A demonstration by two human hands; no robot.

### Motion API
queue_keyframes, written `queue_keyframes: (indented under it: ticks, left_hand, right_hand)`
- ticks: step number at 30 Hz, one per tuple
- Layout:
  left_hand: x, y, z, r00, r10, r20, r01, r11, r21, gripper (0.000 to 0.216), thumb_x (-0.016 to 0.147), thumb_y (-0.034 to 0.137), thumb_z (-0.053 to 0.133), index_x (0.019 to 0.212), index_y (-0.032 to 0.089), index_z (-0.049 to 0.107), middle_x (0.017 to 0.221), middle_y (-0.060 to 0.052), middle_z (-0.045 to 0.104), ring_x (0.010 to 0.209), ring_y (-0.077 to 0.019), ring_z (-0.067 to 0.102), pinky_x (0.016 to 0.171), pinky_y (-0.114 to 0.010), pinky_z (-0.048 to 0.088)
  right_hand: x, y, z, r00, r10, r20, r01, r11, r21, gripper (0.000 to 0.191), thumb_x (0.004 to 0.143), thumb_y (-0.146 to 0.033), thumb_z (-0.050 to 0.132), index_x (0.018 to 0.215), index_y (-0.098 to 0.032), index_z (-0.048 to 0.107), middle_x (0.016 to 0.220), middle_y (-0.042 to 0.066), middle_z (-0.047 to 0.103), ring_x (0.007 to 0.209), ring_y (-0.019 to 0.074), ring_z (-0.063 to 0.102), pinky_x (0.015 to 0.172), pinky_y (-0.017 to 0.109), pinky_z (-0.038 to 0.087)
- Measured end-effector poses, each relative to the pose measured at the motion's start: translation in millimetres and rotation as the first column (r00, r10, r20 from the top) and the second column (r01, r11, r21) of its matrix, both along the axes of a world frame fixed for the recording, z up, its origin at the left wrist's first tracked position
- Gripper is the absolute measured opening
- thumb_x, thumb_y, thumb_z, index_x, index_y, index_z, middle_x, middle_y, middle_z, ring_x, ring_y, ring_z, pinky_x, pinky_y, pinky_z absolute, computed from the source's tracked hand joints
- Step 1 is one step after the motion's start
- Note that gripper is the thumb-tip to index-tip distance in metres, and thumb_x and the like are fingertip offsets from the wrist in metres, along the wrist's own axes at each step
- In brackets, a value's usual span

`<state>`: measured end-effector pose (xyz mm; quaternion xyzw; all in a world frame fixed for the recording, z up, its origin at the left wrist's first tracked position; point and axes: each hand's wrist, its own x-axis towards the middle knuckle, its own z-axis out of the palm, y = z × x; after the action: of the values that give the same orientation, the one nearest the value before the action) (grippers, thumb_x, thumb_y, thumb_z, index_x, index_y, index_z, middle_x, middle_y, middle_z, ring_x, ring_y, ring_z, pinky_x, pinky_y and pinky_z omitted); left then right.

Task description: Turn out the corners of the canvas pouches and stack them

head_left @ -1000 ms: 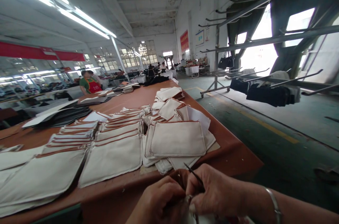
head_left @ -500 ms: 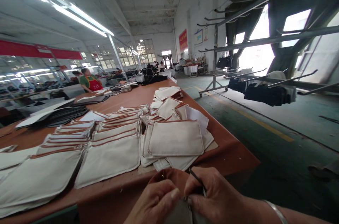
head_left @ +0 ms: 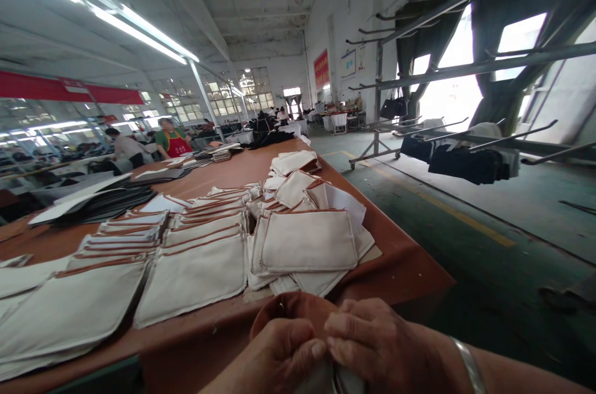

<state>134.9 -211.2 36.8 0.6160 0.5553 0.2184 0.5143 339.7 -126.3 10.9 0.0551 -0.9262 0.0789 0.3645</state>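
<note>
red wall sign (head_left: 321, 69), red banner (head_left: 69, 91), lettering too small to read

The bottom edge cuts off both the left hand (head_left: 274, 357) and the right hand (head_left: 377, 350), so their lower fingers and palms are out of sight. The grey piece (head_left: 321, 378) pinched between them shows only a sliver, too little to name. The brown fabric (head_left: 298, 310) behind the knuckles is mostly hidden. At the tabletop's (head_left: 410, 270) far end, the workers (head_left: 172, 139) are too small to make out.
</note>
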Motion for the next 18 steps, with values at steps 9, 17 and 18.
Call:
queue_keyframes:
  ticks: [9,17,18]
  left_hand:
    - [10,-6,21.2,0.998,-0.014,-0.066,0.023,0.990,0.138,0.049,0.092,0.057,0.047,0.063,0.019,0.041,0.066,0.004,0.031,0.064,-0.0124,0.030,0.055,-0.024,0.026]
    - [10,-10,32.1,1.000,-0.007,0.014,0.005,0.995,0.095,0.050,0.091,0.060,0.048,0.064,0.020,0.037,0.066,0.003,0.032,0.059,-0.0112,0.026,0.049,-0.025,0.020]
    - [11,-11,32.2,0.999,0.015,0.048,-0.020,0.995,0.093,0.050,0.091,0.060,0.050,0.064,0.020,0.038,0.067,0.003,0.033,0.059,-0.0111,0.026,0.050,-0.025,0.020]
  right_hand:
    - [2,-1,-5.1,0.988,0.146,-0.055,-0.138,0.648,-0.749,0.022,0.097,-0.038,0.051,0.102,-0.016,0.052,0.085,0.005,0.060,0.073,0.0149,0.056,0.067,0.025,0.045]
    - [-4,12,46.7,0.911,0.360,0.201,0.041,0.405,-0.914,0.025,0.089,-0.031,0.062,0.073,-0.012,0.060,0.072,-0.002,0.052,0.064,0.0090,0.042,0.058,0.019,0.035]
    - [-5,12,46.5,0.911,0.358,0.203,0.037,0.420,-0.907,0.020,0.086,-0.026,0.064,0.073,-0.012,0.060,0.072,-0.002,0.051,0.063,0.0083,0.042,0.057,0.018,0.034]
